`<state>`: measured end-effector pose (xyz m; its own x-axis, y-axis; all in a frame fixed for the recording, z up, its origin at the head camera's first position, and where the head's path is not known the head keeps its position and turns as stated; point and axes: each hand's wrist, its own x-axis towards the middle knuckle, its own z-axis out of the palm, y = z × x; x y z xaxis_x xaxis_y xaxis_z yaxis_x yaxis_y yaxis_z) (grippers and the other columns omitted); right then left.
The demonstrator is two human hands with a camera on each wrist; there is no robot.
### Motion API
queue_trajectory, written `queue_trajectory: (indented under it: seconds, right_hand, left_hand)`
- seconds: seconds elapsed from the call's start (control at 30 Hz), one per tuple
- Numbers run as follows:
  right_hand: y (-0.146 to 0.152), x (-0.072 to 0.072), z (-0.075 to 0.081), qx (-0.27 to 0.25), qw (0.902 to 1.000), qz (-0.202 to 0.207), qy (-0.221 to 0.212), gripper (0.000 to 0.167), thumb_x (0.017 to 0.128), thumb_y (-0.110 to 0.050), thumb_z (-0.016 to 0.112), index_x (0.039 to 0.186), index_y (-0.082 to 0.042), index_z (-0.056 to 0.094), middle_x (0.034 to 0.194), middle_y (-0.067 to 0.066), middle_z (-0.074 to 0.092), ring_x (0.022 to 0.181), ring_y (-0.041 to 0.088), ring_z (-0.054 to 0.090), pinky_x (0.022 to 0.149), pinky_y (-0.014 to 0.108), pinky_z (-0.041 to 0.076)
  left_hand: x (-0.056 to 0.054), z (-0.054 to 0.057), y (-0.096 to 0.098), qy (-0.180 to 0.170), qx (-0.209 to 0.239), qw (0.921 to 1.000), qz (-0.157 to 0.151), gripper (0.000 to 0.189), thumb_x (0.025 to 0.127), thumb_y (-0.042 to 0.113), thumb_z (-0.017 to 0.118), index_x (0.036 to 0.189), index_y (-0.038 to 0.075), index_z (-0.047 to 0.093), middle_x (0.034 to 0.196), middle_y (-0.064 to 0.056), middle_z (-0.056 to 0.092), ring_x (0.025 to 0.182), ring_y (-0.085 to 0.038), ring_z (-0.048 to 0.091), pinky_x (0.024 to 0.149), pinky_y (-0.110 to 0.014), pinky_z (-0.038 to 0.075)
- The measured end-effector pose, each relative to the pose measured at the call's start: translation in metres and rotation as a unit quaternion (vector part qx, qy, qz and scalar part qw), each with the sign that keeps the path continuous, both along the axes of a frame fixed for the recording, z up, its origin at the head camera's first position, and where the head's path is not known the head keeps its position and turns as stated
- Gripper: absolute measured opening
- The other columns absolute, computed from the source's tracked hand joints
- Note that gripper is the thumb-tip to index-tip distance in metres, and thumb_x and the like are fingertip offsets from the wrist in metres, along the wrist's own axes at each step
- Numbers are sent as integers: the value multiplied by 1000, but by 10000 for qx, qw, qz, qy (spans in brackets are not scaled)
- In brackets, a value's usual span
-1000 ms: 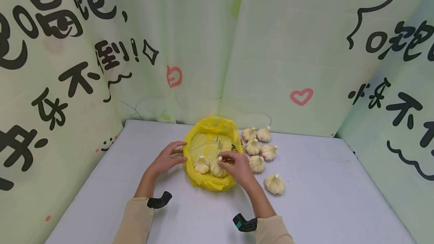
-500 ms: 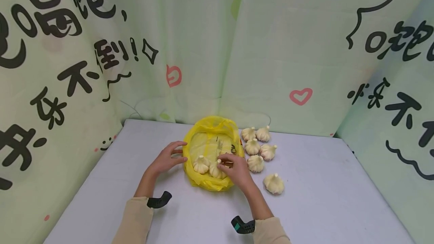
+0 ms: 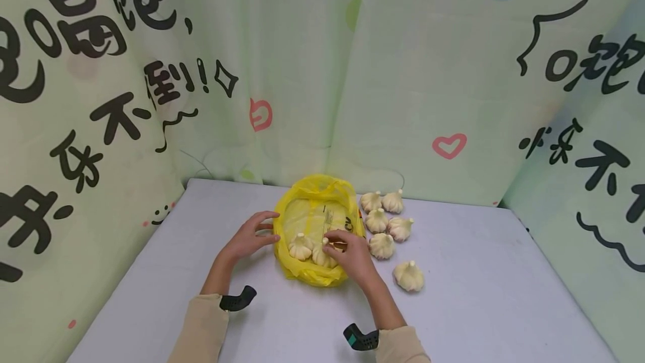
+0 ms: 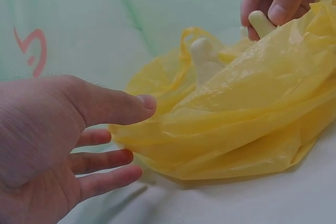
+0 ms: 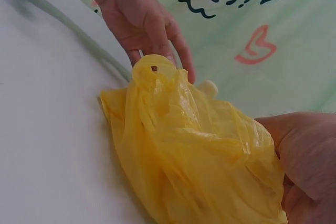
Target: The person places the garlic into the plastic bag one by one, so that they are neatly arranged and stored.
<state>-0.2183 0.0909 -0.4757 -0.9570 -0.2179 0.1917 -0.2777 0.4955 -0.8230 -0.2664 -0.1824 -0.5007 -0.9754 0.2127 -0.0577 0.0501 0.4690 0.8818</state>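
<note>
A yellow plastic bag (image 3: 313, 278) sits on the table with its mouth spread wide. Two garlic bulbs lie inside its near part. My right hand (image 3: 354, 252) reaches over the bag's right side, pinching the stem of the right-hand garlic bulb (image 3: 321, 255) between thumb and forefinger. Beside it, to the left, is the other garlic bulb (image 3: 300, 247). At the bag's left rim is my left hand (image 3: 249, 235), fingers extended and spread with the tips right at the plastic; the left wrist view shows nothing in its grasp. The bag hides most of the bulbs in both wrist views.
Several garlic bulbs (image 3: 377, 220) cluster right of the bag, and a single garlic bulb (image 3: 409, 277) lies nearer on the white table (image 3: 478, 284). A printed curtain (image 3: 403, 71) hangs behind the table and along both sides.
My right forearm has shifted slightly left, with the fingers staying at the same garlic bulb's stem. The left hand, bag and other bulbs stay put; the head view moves slightly.
</note>
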Motion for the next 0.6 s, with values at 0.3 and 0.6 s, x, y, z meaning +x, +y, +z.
queue_trajectory:
  seconds: [0.3,0.6]
  right_hand:
    - [4,1,6,-50,9999,-98,32,29,85,-11,73,113,-6,69,109,6,71,106,24,66,90,39,56]
    - [11,2,10,-361,9982,-199,428,27,82,-7,74,109,-3,70,105,11,72,102,29,68,88,40,57]
  left_hand:
    - [1,3,0,62,65,10000,-41,56,86,21,73,137,22,50,152,-8,37,128,-34,51,101,-47,49]
    - [1,4,-2,67,48,9999,-60,56,87,23,73,138,22,49,153,-8,35,128,-34,51,101,-48,49]
